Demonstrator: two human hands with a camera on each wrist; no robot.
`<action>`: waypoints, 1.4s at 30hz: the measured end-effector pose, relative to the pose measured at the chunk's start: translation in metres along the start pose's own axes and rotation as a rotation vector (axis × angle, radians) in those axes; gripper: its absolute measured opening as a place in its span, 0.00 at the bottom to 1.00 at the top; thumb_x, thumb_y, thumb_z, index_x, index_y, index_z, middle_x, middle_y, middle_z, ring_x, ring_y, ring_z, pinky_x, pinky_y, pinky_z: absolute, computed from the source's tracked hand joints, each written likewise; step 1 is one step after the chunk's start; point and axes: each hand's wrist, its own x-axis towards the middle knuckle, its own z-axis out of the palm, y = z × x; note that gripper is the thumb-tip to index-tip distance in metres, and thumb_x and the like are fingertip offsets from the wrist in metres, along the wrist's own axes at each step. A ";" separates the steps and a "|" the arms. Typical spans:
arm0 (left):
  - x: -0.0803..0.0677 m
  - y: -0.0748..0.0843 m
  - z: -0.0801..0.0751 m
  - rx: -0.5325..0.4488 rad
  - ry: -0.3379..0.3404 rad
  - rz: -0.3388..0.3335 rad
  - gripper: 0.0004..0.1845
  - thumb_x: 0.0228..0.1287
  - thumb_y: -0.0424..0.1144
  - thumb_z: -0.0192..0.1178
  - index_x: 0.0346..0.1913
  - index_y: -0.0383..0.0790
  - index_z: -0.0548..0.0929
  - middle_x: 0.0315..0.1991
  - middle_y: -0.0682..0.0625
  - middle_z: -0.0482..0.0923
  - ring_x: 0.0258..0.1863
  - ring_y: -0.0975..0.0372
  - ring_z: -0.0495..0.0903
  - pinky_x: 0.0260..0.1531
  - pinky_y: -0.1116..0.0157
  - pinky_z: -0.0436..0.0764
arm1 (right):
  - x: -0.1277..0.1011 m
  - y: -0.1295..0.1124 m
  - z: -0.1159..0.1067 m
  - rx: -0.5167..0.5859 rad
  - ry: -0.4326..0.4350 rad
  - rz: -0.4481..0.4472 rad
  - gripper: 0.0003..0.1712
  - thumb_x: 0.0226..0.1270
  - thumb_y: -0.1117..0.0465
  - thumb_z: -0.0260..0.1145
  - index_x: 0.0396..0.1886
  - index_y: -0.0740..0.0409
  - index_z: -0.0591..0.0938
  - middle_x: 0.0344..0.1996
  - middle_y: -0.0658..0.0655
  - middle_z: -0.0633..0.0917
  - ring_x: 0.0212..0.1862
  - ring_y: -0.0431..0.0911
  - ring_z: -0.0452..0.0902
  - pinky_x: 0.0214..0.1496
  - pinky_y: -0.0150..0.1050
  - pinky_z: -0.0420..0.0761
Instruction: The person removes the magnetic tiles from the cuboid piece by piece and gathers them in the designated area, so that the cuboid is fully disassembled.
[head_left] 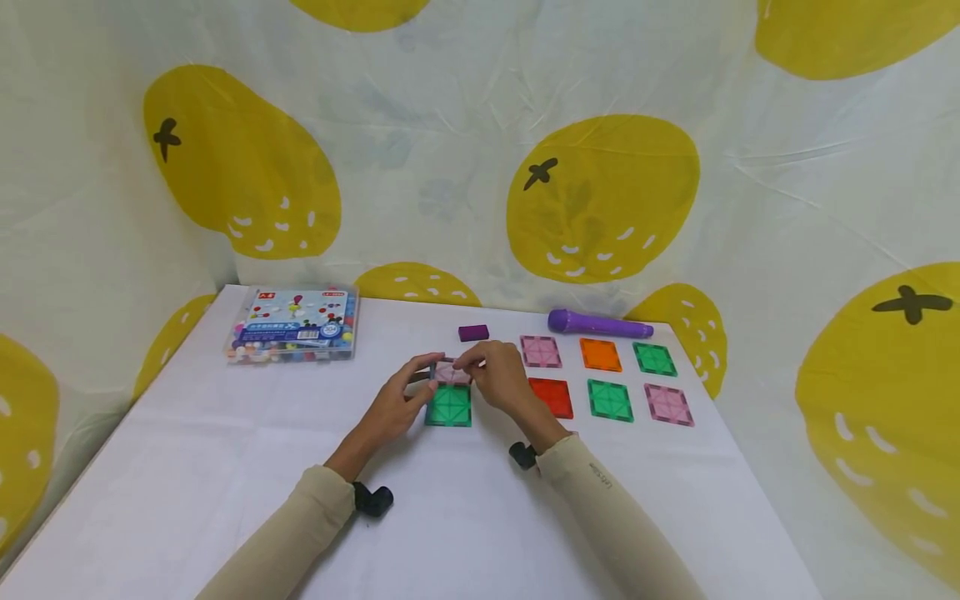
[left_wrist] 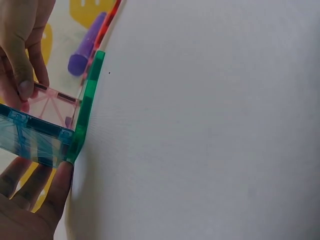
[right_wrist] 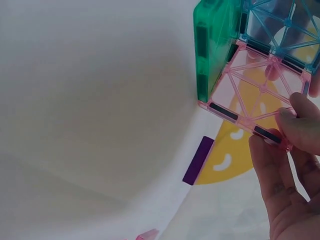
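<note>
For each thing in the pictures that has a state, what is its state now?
Green tile: flat on the table.
Pink tile: upright, pinched by right hand.
Blue tile: upright, held by left hand.
Six spare tiles: flat, apart.
Bead box: closed.

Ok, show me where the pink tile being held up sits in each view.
Head: pink tile at centre, between both hands, above the flat green tile.
Left wrist: far left, behind the blue tile.
Right wrist: upper right, pinched by the right hand.
Shared landmark: the green tile's edge.
</note>
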 end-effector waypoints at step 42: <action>-0.001 0.005 0.004 0.024 0.020 -0.042 0.26 0.84 0.40 0.54 0.78 0.61 0.69 0.78 0.41 0.71 0.79 0.46 0.69 0.78 0.38 0.67 | -0.070 0.062 -0.069 0.400 0.219 0.385 0.12 0.75 0.61 0.71 0.53 0.47 0.92 0.51 0.54 0.91 0.51 0.49 0.85 0.49 0.28 0.88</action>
